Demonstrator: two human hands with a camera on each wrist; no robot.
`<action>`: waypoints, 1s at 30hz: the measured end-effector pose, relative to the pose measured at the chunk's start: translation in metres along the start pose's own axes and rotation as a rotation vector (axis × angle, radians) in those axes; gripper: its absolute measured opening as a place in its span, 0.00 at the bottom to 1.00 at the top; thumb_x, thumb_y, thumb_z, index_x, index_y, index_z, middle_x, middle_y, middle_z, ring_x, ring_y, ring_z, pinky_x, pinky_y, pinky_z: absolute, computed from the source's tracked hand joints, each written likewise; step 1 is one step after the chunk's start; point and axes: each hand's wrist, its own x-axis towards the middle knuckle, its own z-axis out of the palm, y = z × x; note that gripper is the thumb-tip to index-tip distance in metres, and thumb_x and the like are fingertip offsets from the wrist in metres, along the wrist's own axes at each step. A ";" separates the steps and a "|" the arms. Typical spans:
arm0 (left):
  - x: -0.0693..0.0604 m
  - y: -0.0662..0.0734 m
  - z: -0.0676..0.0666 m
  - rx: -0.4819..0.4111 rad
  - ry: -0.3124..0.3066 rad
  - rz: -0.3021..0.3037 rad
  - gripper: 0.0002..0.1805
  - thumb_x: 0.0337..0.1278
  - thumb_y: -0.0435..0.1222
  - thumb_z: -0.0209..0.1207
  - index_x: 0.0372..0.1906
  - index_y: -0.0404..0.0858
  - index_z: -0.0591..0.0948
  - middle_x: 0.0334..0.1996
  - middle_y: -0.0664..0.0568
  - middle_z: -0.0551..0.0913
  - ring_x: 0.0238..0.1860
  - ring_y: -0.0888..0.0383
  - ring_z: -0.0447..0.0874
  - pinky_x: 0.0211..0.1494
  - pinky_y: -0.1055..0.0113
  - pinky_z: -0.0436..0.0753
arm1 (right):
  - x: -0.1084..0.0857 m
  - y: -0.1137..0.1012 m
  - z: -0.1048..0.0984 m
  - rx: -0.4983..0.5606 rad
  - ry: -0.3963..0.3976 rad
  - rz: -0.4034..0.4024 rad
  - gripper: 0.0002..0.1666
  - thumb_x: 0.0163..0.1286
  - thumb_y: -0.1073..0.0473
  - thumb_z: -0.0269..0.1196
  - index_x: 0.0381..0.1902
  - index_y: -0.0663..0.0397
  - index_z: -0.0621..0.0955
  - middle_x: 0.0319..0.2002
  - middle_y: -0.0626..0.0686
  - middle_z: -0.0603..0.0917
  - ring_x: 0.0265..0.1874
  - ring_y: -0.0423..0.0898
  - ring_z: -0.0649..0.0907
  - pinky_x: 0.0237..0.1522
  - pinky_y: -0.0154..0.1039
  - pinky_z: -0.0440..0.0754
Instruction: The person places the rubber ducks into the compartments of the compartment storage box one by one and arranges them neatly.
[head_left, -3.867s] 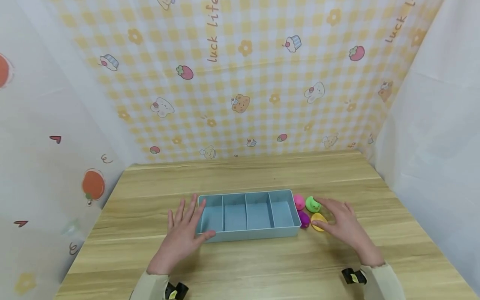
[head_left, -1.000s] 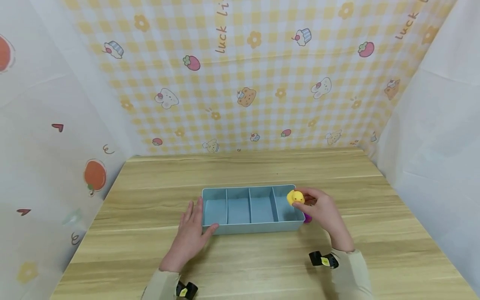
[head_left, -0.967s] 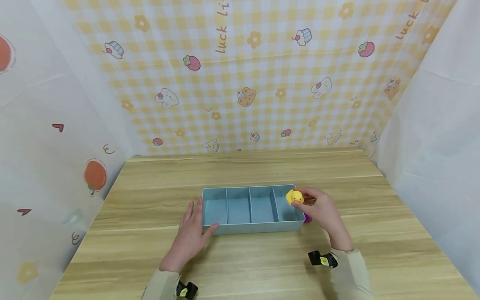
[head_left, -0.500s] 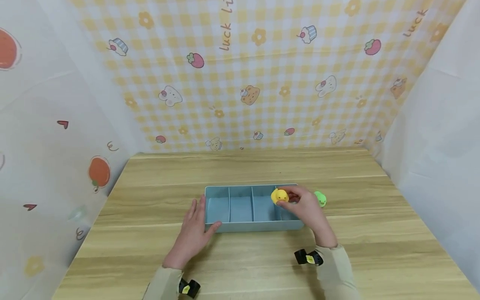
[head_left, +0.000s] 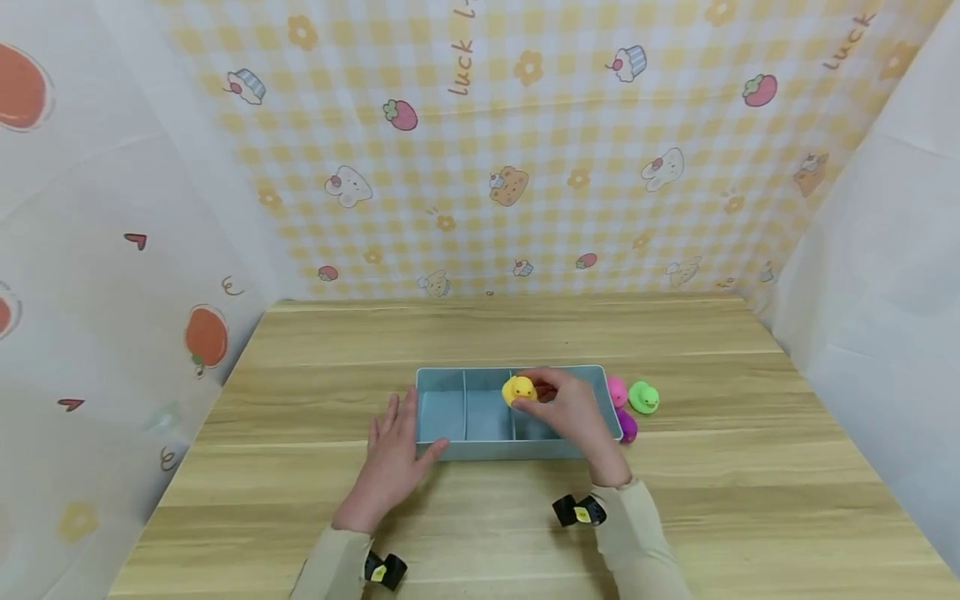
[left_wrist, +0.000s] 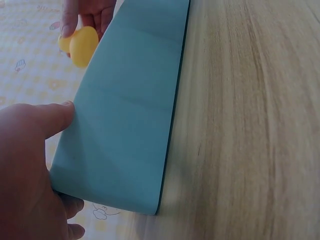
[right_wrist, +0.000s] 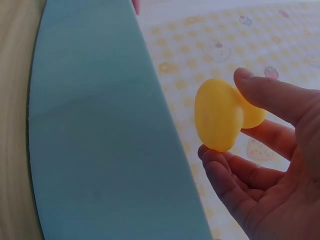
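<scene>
A light-blue divided box lies lengthwise across the wooden table. Between thumb and fingertips my right hand pinches a yellow toy duck, held above the box's middle compartments. The right wrist view shows the duck from below, its rounded base facing the camera. My left hand rests against the box's left end, fingers extended along that side and thumb at the front rim. In the left wrist view its thumb touches the rim.
Just off the box's right end sit a pink toy, a green toy duck and a purple toy. The wooden tabletop ends at a yellow checked cloth behind, with white cloth on both sides.
My right hand picked up the yellow duck from beside the box and carried it left over the compartments. The pink, green and purple toys are uncovered again. My left hand stays at the box's left end.
</scene>
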 end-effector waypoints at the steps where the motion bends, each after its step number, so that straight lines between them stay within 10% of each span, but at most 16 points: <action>1: 0.000 0.000 0.000 -0.003 -0.003 -0.003 0.51 0.62 0.53 0.57 0.75 0.31 0.43 0.74 0.38 0.51 0.75 0.38 0.40 0.70 0.32 0.39 | 0.001 -0.002 0.002 -0.004 -0.006 0.002 0.23 0.54 0.56 0.73 0.48 0.54 0.84 0.37 0.50 0.85 0.31 0.42 0.80 0.35 0.31 0.81; 17: 0.001 0.001 0.001 -0.024 -0.019 -0.030 0.51 0.61 0.53 0.57 0.75 0.32 0.43 0.74 0.38 0.53 0.76 0.39 0.39 0.72 0.34 0.40 | 0.023 -0.027 0.038 -0.049 -0.109 -0.057 0.18 0.54 0.52 0.73 0.43 0.47 0.84 0.35 0.44 0.84 0.25 0.42 0.72 0.24 0.33 0.70; 30: 0.000 0.000 0.000 -0.020 -0.007 -0.007 0.49 0.62 0.52 0.57 0.75 0.33 0.45 0.74 0.40 0.53 0.76 0.40 0.40 0.72 0.34 0.42 | 0.037 -0.047 0.070 -0.206 -0.226 -0.160 0.21 0.53 0.52 0.74 0.43 0.53 0.83 0.37 0.47 0.85 0.34 0.45 0.81 0.35 0.35 0.79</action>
